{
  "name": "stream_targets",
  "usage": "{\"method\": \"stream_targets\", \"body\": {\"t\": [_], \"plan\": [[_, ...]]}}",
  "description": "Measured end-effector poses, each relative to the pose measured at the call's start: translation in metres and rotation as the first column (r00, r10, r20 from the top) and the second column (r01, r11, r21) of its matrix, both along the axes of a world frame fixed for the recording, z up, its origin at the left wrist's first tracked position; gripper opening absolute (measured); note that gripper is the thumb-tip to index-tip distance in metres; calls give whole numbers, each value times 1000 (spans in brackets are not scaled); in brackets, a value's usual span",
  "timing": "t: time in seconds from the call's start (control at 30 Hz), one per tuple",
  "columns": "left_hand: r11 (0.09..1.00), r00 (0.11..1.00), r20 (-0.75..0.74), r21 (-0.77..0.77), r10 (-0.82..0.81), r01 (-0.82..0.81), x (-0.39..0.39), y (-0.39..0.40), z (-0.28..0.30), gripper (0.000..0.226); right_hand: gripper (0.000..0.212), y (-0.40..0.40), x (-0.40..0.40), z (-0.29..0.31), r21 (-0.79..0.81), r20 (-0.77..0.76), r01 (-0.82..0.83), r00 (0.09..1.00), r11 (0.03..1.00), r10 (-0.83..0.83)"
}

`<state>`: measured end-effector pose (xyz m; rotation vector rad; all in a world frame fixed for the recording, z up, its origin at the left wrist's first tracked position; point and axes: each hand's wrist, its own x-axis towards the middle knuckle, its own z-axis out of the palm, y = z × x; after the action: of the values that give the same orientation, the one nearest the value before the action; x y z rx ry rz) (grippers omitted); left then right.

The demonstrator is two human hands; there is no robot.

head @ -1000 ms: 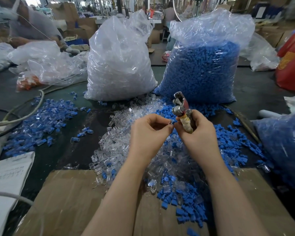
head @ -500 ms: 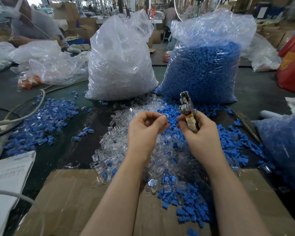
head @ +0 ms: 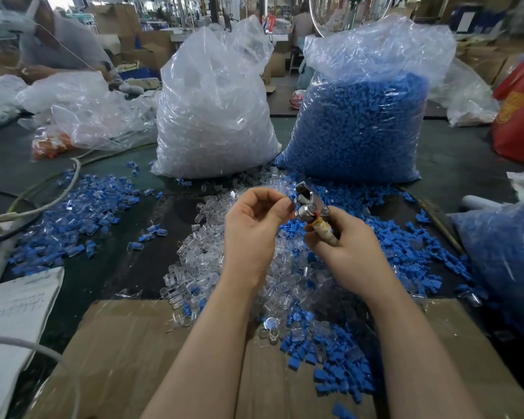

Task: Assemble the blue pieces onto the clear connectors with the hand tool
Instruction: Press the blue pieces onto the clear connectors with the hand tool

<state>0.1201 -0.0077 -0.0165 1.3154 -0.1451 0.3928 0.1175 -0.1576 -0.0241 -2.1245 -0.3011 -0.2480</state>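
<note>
My right hand [head: 350, 249] grips the taped handle of a small metal hand tool [head: 307, 208], its jaws pointing up and left. My left hand [head: 253, 225] is raised beside it, thumb and forefinger pinching a small piece at the tool's jaws; the piece is mostly hidden by my fingers. Below my hands lies a pile of loose clear connectors [head: 224, 261]. Loose blue pieces [head: 406, 246] spread to the right and down onto the cardboard [head: 127, 352].
A large bag of clear connectors [head: 215, 110] and a large bag of blue pieces [head: 363, 122] stand behind the piles. Finished blue-and-clear parts [head: 82, 204] lie at left near cables [head: 43, 204]. Another blue bag [head: 502, 255] sits right. A person works at far left.
Both hands have lifted slightly and the tool has tilted left. My left hand has brought its pinched piece up against the tool's jaws.
</note>
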Motion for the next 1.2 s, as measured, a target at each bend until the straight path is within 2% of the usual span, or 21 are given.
{"method": "stream_targets", "body": {"t": [0.5,0.7,0.87,0.93,1.0,1.07,1.13,1.2], "plan": [[997,998,26,50,-56,55,-3,2,4,14,10,0,-1,-1,-59,-5,17,1000,998,-17],[998,998,8,23,-59,59,-4,2,6,15,14,3,-2,1,-122,20,66,998,990,-64],[997,994,-87,-22,-72,71,-2,11,7,8,8,3,-1,-2,-169,76,100,993,981,-88],[991,979,-206,-132,7,-35,2,28,7,8,8,1,-1,-4,-167,102,142,987,976,-126],[927,923,-361,-286,131,-243,6,53,5,10,4,-2,1,-5,-156,103,181,981,971,-167],[813,844,-486,-381,229,-440,7,79,0,10,11,-5,1,-5,-169,107,202,977,965,-186],[696,787,-568,-465,239,-547,5,100,-4,10,16,-5,1,-4,-188,111,204,976,961,-185],[585,777,-603,-570,179,-577,5,114,-7,17,17,-4,0,-4,-199,115,203,976,959,-183]]}}
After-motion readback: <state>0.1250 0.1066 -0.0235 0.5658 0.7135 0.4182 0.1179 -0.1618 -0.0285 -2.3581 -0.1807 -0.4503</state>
